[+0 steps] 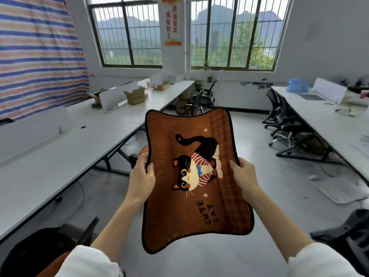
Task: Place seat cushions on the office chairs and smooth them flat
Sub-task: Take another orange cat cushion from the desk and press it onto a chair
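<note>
Carrying step: seat cushion (191,172) pinched at both side edges by left grip (142,172) and right grip (244,174), aloft, needing lowering onto the office chair (46,244) down-left of them.

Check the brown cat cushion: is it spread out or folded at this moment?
Spread out. The cat cushion is held in the air, its whole printed face showing, the left hand and right hand gripping opposite side edges.

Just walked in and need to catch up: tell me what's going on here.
A person is holding up a brown cat-print seat cushion in mid-air, the left hand gripping its left edge and the right hand its right edge. It is not on a chair yet. Beside the left hand, an office chair at the long white desk appears to carry an orange cushion already.
</note>
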Demonstrator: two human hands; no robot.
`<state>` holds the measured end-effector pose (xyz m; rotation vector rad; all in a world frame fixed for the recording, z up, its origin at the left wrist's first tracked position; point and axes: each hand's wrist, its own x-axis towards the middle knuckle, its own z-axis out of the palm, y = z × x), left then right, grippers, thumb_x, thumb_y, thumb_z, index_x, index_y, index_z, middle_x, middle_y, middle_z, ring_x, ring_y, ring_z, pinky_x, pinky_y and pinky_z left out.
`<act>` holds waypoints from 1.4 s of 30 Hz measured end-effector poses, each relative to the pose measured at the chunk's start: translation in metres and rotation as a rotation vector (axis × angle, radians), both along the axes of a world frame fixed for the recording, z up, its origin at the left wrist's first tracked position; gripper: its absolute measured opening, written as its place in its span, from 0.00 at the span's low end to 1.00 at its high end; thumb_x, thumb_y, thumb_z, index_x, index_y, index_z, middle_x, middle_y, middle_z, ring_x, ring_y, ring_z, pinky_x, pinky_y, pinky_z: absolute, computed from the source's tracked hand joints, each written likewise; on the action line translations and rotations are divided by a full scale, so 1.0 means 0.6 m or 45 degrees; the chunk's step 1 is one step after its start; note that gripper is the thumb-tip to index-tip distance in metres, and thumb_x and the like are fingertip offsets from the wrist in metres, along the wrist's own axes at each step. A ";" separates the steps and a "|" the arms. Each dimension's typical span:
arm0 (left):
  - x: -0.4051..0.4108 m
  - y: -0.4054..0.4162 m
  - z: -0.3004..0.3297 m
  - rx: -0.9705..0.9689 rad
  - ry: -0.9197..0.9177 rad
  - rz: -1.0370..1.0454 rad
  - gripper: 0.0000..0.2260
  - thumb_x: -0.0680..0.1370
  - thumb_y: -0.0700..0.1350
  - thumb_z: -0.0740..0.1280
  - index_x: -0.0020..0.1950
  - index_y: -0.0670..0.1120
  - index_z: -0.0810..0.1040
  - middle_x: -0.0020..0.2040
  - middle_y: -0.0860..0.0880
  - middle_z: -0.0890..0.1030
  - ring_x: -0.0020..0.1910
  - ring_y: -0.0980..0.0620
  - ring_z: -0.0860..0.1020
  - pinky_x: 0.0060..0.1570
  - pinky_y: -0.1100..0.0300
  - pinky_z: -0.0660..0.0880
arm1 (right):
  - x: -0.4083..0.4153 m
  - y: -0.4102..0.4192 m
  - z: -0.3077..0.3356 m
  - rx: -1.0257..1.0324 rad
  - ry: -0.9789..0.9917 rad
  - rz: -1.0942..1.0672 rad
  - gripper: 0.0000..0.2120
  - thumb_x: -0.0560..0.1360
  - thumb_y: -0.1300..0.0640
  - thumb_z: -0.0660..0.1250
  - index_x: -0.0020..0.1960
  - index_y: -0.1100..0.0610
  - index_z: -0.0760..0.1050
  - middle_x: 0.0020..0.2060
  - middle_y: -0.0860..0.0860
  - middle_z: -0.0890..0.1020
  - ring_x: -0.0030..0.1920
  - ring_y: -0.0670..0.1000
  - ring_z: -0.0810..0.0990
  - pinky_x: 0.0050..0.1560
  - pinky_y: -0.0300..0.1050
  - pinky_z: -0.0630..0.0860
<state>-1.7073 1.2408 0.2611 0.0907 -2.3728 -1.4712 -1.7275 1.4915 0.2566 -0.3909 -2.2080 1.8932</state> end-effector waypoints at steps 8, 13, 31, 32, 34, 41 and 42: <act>-0.416 0.091 -0.017 0.044 0.025 -0.017 0.10 0.81 0.41 0.57 0.60 0.52 0.70 0.53 0.51 0.78 0.51 0.49 0.79 0.55 0.48 0.76 | -0.412 0.097 0.002 -0.034 0.047 -0.009 0.14 0.81 0.57 0.57 0.62 0.60 0.75 0.51 0.56 0.82 0.49 0.56 0.82 0.53 0.53 0.80; -0.663 0.175 -0.010 0.138 0.020 -0.084 0.10 0.82 0.41 0.57 0.58 0.54 0.70 0.51 0.46 0.81 0.43 0.46 0.81 0.48 0.48 0.78 | -0.642 0.172 0.018 0.001 0.061 -0.070 0.13 0.81 0.56 0.57 0.61 0.58 0.75 0.51 0.56 0.82 0.50 0.57 0.82 0.54 0.56 0.80; -1.455 0.460 -0.050 0.112 -0.036 -0.014 0.14 0.80 0.38 0.59 0.66 0.45 0.69 0.57 0.44 0.78 0.58 0.45 0.76 0.60 0.48 0.74 | -1.478 0.391 -0.022 0.039 0.015 0.064 0.12 0.81 0.54 0.57 0.59 0.54 0.76 0.50 0.53 0.83 0.50 0.55 0.82 0.53 0.57 0.80; -1.501 0.458 -0.056 0.116 -0.058 0.031 0.14 0.80 0.38 0.59 0.66 0.45 0.69 0.57 0.44 0.78 0.58 0.45 0.77 0.60 0.47 0.74 | -1.535 0.385 -0.022 0.047 0.000 0.104 0.10 0.81 0.54 0.57 0.57 0.53 0.76 0.49 0.53 0.83 0.49 0.55 0.83 0.53 0.57 0.80; -1.553 0.441 -0.066 0.133 -0.088 0.110 0.13 0.80 0.38 0.59 0.65 0.45 0.70 0.56 0.44 0.78 0.56 0.46 0.77 0.58 0.48 0.75 | -1.602 0.369 -0.025 0.034 -0.025 0.182 0.08 0.81 0.54 0.58 0.53 0.50 0.75 0.47 0.52 0.83 0.47 0.55 0.83 0.51 0.57 0.81; -1.810 0.331 -0.118 0.171 -0.125 0.416 0.14 0.81 0.40 0.59 0.67 0.46 0.69 0.60 0.45 0.77 0.59 0.47 0.76 0.61 0.47 0.73 | -1.912 0.269 -0.065 0.081 -0.075 0.449 0.09 0.80 0.55 0.59 0.52 0.51 0.78 0.45 0.53 0.84 0.46 0.56 0.84 0.51 0.57 0.81; -1.835 0.317 -0.122 0.187 -0.138 0.445 0.14 0.81 0.40 0.59 0.67 0.46 0.69 0.61 0.45 0.76 0.60 0.46 0.75 0.61 0.48 0.73 | -1.943 0.252 -0.068 0.086 -0.084 0.477 0.09 0.80 0.55 0.59 0.52 0.51 0.79 0.45 0.53 0.84 0.46 0.55 0.84 0.51 0.57 0.81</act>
